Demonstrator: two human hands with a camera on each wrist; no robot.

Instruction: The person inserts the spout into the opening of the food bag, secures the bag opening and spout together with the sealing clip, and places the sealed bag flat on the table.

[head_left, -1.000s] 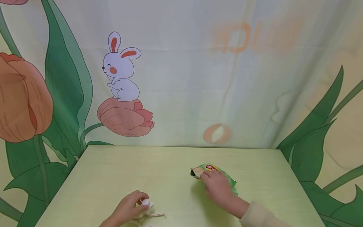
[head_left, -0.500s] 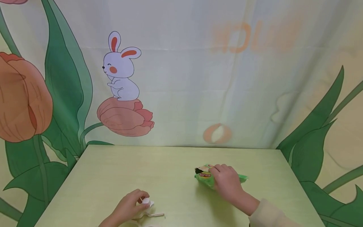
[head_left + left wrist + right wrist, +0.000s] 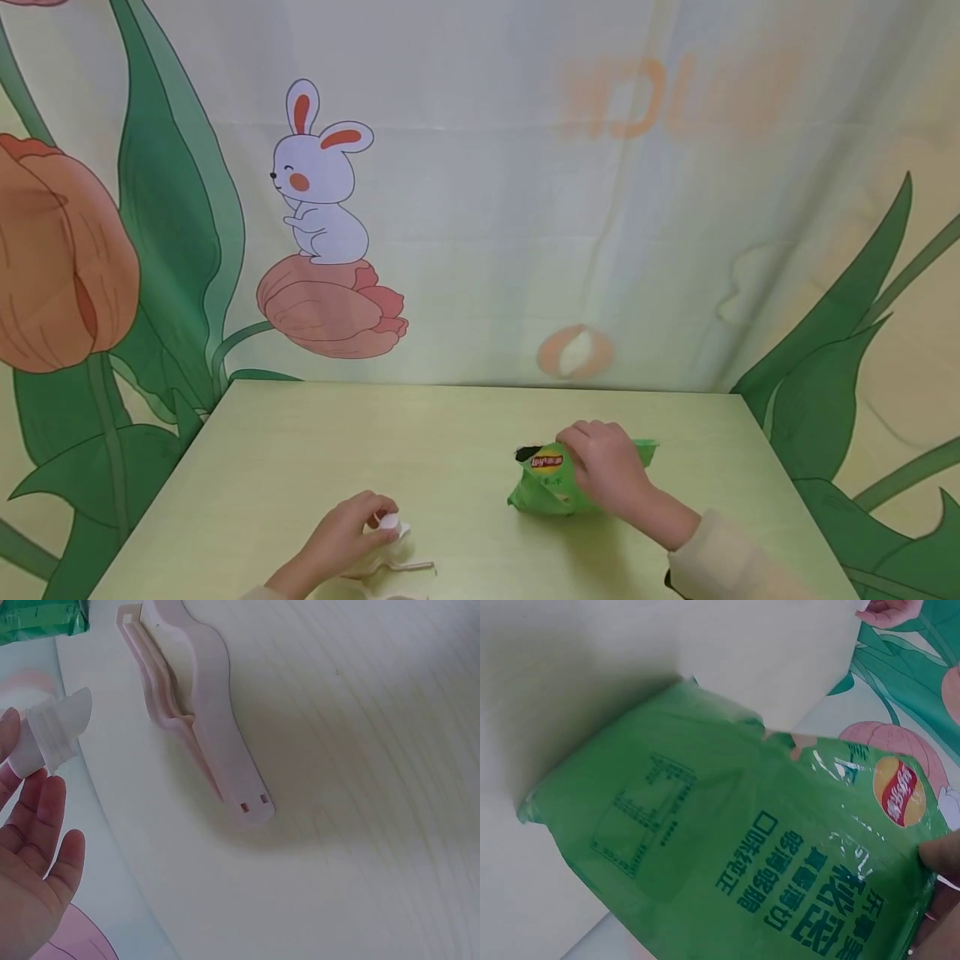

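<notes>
Between thumb and fingers, my left hand (image 3: 337,533) pinches a small white cap-like piece (image 3: 391,523). In the left wrist view this white piece (image 3: 54,739) shows a ribbed collar and a slanted spout-like end. Below that hand a pale pink hinged bag clip (image 3: 217,697) lies on the table, its two wavy arms spread apart. My right hand (image 3: 611,467) grips a green crisp packet (image 3: 546,487) by its upper part, with its lower edge near the table. A dark patch (image 3: 527,453) shows at the packet's upper left corner, and its printed face (image 3: 705,817) fills the right wrist view.
Both hands work over a pale yellow-green table (image 3: 420,433). Behind its far edge hangs a curtain (image 3: 480,208) printed with a rabbit and tulips. The clip lies near the table's front edge.
My right hand has lifted and turned the crisp packet from lying flatter to more upright, shifting it slightly right. The left hand keeps hold of the white piece and barely moves.
</notes>
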